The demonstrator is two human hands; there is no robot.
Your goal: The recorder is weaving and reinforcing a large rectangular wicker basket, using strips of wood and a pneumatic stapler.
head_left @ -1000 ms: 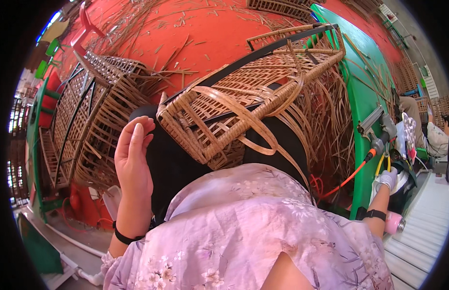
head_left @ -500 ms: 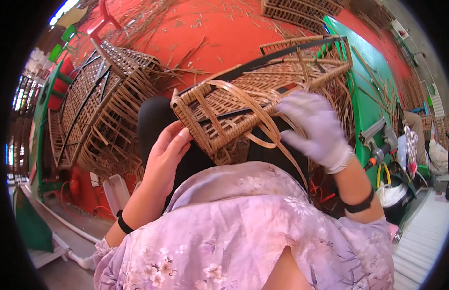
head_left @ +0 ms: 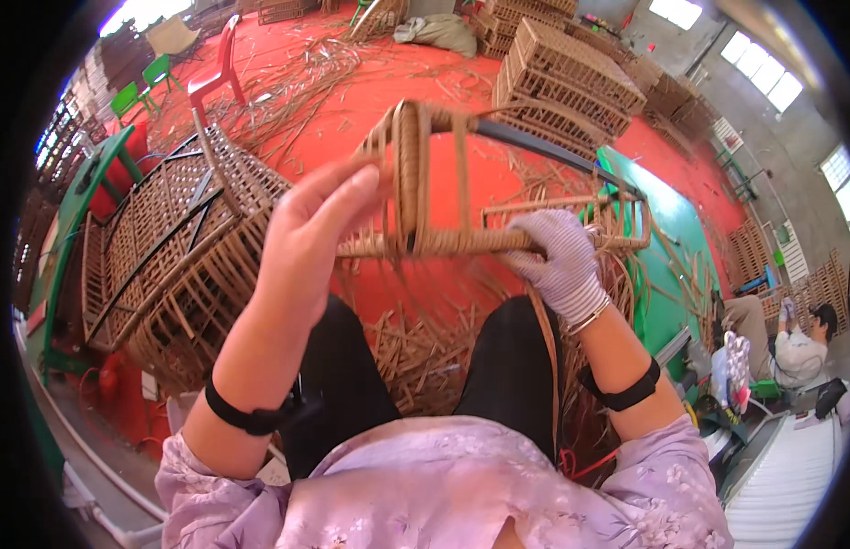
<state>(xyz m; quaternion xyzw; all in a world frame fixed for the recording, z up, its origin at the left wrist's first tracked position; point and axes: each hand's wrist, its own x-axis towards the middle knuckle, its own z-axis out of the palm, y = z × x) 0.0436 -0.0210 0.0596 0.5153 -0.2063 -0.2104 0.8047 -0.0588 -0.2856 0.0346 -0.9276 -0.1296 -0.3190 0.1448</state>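
A brown wicker frame (head_left: 471,241), with wrapped edges and a dark metal bar (head_left: 535,146) along it, is held up in front of my knees. My right hand (head_left: 562,261), in a pale striped glove, is closed around its near edge. My bare left hand (head_left: 306,229) is raised at the frame's left end, next to the upright wrapped corner (head_left: 408,178). Motion smears its fingers, so whether they grip or only touch the wicker is unclear. Loose cane strips hang from the frame's right part, below my gloved hand.
A large wicker basket (head_left: 160,247) lies on its side at the left. Cane scraps (head_left: 416,357) cover the red floor between my knees. A green bench (head_left: 672,220) with cane strips stands at the right. Beyond are stacked baskets (head_left: 571,82), a red chair (head_left: 222,73) and another person (head_left: 800,348).
The wicker frame has been lifted off my lap and turned. My left hand has risen with its left end; my right hand has closed on its near edge. My view has tipped up.
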